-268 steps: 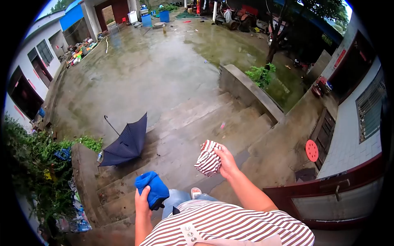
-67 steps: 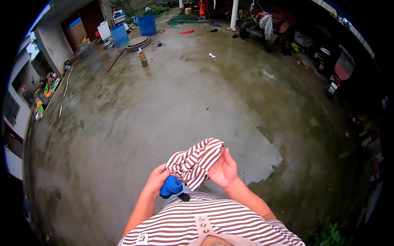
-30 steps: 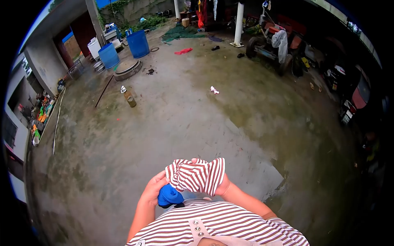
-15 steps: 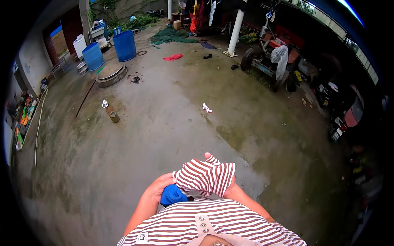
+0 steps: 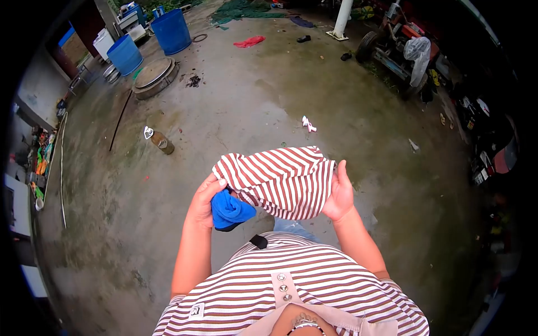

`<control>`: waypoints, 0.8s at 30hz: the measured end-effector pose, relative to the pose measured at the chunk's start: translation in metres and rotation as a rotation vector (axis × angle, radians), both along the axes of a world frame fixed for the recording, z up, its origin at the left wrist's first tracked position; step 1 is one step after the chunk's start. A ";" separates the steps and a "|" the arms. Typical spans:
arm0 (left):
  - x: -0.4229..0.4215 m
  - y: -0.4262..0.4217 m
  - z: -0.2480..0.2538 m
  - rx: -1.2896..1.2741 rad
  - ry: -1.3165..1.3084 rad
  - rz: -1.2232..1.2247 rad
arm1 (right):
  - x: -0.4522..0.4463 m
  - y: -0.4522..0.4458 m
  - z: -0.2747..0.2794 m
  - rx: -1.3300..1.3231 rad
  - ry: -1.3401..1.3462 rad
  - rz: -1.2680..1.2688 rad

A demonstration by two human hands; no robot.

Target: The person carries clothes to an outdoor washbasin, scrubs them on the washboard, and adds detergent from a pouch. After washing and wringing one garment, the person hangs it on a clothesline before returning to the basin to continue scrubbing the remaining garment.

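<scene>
A brown-and-white striped cloth, patterned like the shirt I wear, stretches between my hands in front of my waist. My left hand is closed on its left end, thumb on top. A bunched blue cloth with a black edge hangs from that same hand, below the striped one; its exact kind is unclear. At the right end, my right hand holds the cloth's edge, with the thumb pointing up and the fingers partly hidden behind the fabric.
On the concrete floor ahead stand a brown-tinted bottle and a round lidded well cover. Blue barrels are behind. A white-and-pink scrap lies ahead; a wheeled machine is at right.
Both hands have risen away from my body and moved apart. The striped cloth, bunched before, is now spread wider between them. The view has tilted downward.
</scene>
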State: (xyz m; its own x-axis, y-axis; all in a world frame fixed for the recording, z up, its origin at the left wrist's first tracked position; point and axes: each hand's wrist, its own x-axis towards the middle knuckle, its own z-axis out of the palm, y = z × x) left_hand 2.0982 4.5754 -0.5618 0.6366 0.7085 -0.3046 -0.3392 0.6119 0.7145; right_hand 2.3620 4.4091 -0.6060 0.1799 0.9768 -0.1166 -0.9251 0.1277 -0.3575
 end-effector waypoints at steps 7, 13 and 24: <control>0.010 0.129 -0.035 0.079 0.015 0.039 | 0.064 0.128 -0.056 -0.164 -0.365 0.136; 0.021 0.199 -0.031 0.041 0.028 0.217 | 0.101 0.263 -0.009 -0.072 -0.825 0.339; 0.081 0.375 -0.034 0.049 0.034 0.384 | 0.015 0.479 0.192 1.553 -0.382 0.924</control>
